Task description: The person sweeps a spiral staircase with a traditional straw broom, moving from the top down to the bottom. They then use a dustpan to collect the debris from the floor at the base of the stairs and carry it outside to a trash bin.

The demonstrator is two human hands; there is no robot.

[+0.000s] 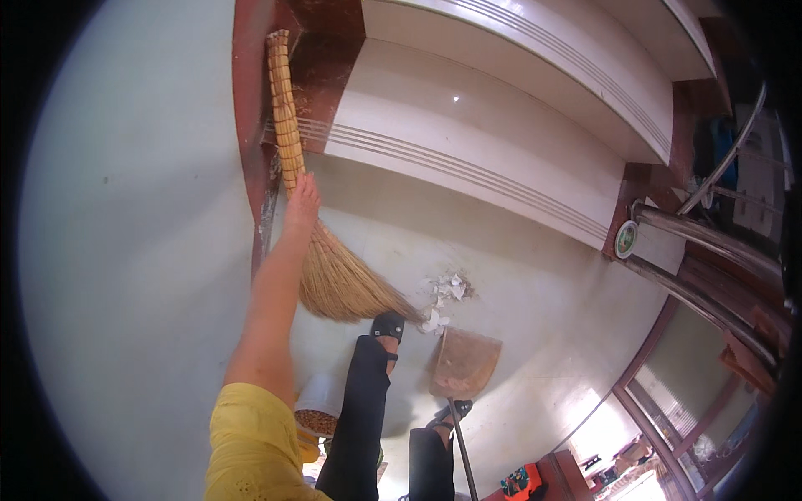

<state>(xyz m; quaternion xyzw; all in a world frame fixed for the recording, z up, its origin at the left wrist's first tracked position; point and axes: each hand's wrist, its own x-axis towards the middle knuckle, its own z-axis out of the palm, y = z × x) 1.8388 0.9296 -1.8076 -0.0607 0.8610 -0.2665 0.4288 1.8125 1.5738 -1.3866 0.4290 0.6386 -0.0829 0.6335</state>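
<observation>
My left hand (303, 199) is closed around the lower handle of a straw broom (344, 275), whose bound handle points up beside the wall. The broom's bristles fan down to the right, with their tip beside a white scrap (435, 321) on the floor. More white scraps (452, 287) with darker debris lie a little above. Just below the scraps rests a worn dustpan (467, 362), its long handle (463, 448) running down out of the picture. My right hand is out of view.
Pale stair steps (463, 119) rise at the top beside the left wall (138, 188). Metal railings (695, 294) stand at the right near a round green-and-white container (626, 239). A white bucket (318, 404) with small brown pieces is near my leg. A reddish-brown piece of furniture (561, 479) is lower right.
</observation>
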